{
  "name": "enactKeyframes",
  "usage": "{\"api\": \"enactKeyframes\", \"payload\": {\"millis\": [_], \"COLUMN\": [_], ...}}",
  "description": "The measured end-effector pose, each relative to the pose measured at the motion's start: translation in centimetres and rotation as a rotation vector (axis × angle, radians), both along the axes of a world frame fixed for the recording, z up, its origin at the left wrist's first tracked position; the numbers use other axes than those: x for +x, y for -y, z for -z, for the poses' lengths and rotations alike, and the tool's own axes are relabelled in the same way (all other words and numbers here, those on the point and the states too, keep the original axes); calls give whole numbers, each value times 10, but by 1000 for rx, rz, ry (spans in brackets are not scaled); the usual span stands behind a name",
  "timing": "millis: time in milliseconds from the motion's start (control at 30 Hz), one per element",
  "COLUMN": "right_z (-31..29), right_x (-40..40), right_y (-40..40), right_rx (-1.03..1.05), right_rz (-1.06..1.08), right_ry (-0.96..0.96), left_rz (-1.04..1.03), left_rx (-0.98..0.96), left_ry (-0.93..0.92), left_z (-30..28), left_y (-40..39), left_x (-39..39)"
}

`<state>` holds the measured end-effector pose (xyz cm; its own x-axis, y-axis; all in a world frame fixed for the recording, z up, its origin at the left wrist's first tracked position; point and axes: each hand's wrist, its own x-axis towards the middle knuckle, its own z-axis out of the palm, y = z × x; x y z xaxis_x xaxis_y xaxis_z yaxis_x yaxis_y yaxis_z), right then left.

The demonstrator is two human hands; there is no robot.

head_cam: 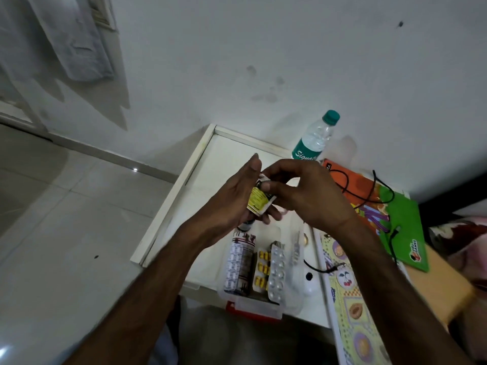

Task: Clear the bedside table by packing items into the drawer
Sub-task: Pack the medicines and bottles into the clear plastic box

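Head view, item by item.

1. Left hand (232, 204): we record it raised above the open drawer (184, 185), fingers curled round a small bottle (259, 200) with a yellow printed label. The bottle leans, its dark lower end showing beneath the palm.

2. Right hand (303, 191): fingers and thumb pinch the upper end of the same bottle, at what may be its cap; motion blur keeps us from telling which part exactly.

3. Drawer: white, pulled out, its floor visible behind the hands.

4. Clear plastic box (287, 301) with a red clasp (253, 310), lying in the drawer near its front edge, below the hands. It holds blister strips: a white strip (233, 264), a yellow-tablet strip (262, 268) and a silver strip (278, 270), side by side.

5. Water bottle (315, 137): clear, green cap and label, upright against the wall behind the drawer.

6. Orange-and-green bag (395, 219) with black cord handles, flat to the right of the drawer.

7. Patterned sheet (350, 299), yellow-green with round pictures, just beside the drawer's right side.
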<state>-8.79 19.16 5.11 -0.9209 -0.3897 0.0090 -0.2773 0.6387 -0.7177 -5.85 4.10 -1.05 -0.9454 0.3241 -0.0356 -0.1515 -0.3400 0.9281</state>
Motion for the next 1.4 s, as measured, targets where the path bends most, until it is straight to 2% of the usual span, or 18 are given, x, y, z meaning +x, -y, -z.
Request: {"api": "enactKeyframes", "payload": {"millis": [67,133,200,233,300,333,433,567,867,1167,1300,1400], "right_z": [3,10,22,30,49,59,82,95,102,85,59,54], "right_x": [-2,-4,-4,-1,4,6,6,5,26,32,48,88], "right_y": [-12,-27,-35,-34,-26,-19,-3,3,6,4,16,56], "right_rx": [-36,7,235,367,556,625,780,840,773,747,497,250], "right_rz": [84,202,244,235,176,147,100,84,60,122,191,86], "right_ry": [-21,-55,-89,-104,-156,-196,-245,-156,-77,-120,-175,-154], "left_rz": [-68,-298,-528,-560,-468,-404,-347,-374,-383,-386,-385,-313], "left_rx": [-147,-321,-482,-592,-765,-786,-788,-767,-780,-788,-991,-1161], "left_ry": [15,33,35,36,90,133,169,177,127,109,15,-56], "left_z": [-4,-5,2,7,18,22,28,30,32,33,40,54], "left_y": [0,6,17,21,24,22,16,17,17,28,51,70], "left_x": [-1,-5,-7,-7,-5,-5,-4,-5,-5,-7,-12,-12]}}
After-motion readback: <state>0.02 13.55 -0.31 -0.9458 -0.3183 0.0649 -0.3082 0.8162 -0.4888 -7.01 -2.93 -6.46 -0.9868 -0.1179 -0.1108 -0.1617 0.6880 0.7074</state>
